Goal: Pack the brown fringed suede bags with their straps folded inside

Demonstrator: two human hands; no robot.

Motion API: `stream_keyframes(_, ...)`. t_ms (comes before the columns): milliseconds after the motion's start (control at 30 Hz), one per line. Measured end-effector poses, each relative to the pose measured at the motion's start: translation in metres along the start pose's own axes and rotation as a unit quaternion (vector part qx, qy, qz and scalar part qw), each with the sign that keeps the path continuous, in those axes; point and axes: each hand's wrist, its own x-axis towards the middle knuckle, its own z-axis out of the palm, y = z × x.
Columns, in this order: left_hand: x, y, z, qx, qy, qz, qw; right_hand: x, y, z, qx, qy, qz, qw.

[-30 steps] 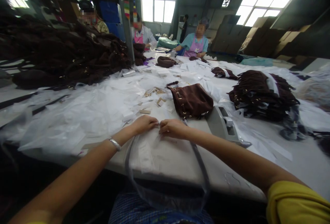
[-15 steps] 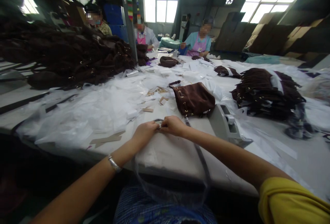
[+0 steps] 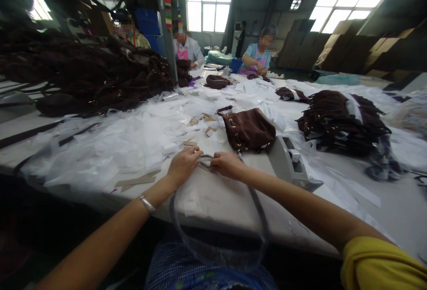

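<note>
a grey strap (image 3: 261, 212) hangs in a loop over the near edge of the desk (image 3: 216, 201), its upper part pinched in the nearly closed left hand (image 3: 184, 164) and right hand (image 3: 227, 164) (a small bend shows between them); beyond lies a brown bag (image 3: 251, 130), beside a grey dispenser (image 3: 283, 159).

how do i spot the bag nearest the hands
On the pale table, look beyond the right hand, beside the grey tape dispenser. The brown bag lies there singly, golden rings along its left edge, unlike the dark heap at left and stack at right.
</note>
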Motion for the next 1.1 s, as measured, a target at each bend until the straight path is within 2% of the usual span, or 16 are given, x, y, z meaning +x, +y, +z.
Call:
stream_keyframes(67, -0.01, 0.0, -0.001, -0.019, 0.02, -0.088, 0.996, 0.0, -0.006, 0.001, 0.005, 0.01, 0.011, 1.0)
stream_keyframes(133, -0.016, -0.002, -0.001, -0.04, 0.008, -0.133, 0.99, 0.0, -0.012, 0.001, 0.014, 0.02, 0.026, 0.999)
stream_keyframes(300, -0.015, -0.003, -0.001, -0.066, 0.002, -0.15, 0.986, 0.001, -0.025, 0.002, 0.068, 0.002, 0.099, 0.993)
stream_keyframes(433, -0.012, 0.012, 0.003, -0.116, -0.001, -0.151, 0.982, 0.004, -0.031, 0.007, 0.109, 0.002, 0.17, 0.979)
stream_keyframes(533, -0.013, 0.023, 0.007, -0.156, -0.009, -0.151, 0.976, 0.004, -0.035, 0.012, 0.132, 0.031, 0.183, 0.974)
stream_keyframes(633, -0.013, 0.026, 0.008, -0.179, -0.023, -0.147, 0.973, -0.001, -0.035, 0.015, 0.178, 0.058, 0.134, 0.973)
stream_keyframes(767, -0.007, 0.019, 0.005, -0.194, -0.051, -0.143, 0.969, -0.013, -0.021, 0.012, 0.236, 0.047, 0.021, 0.97)
stream_keyframes(833, -0.004, 0.015, 0.003, -0.2, -0.063, -0.141, 0.967, -0.016, -0.011, 0.009, 0.202, 0.05, -0.014, 0.978)
stream_keyframes(933, -0.001, 0.012, 0.001, -0.213, -0.078, -0.145, 0.963, -0.012, -0.001, 0.002, 0.088, 0.034, -0.058, 0.994)
stream_keyframes(1100, -0.004, 0.01, 0.001, -0.243, -0.098, -0.158, 0.952, 0.004, -0.005, -0.001, -0.038, -0.024, -0.116, 0.992)
